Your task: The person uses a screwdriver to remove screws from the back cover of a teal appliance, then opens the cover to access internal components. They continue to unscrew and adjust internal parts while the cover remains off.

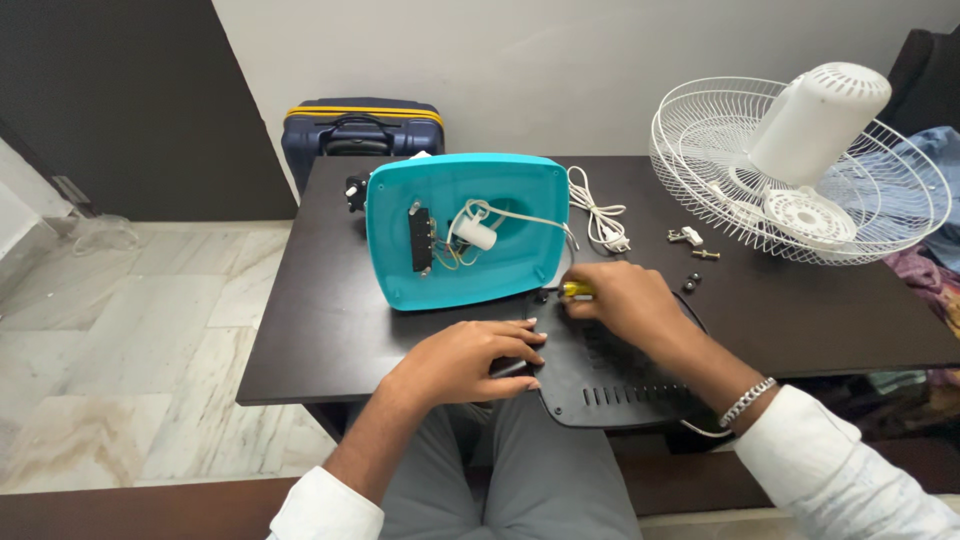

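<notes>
One screwdriver [577,289] (mostly hidden) in right hand [622,303]

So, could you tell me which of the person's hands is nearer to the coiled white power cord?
The right hand. It sits just below the white cord, gripping a yellow-handled tool. The left hand lies farther down and left, flat on the black cover.

Head camera, looking down and forward over the surface [330,330].
The single view sat close above the hands, near the surface's front edge, and faced the wall beyond the teal fan base [465,230], which lay near the frame's centre.
</notes>
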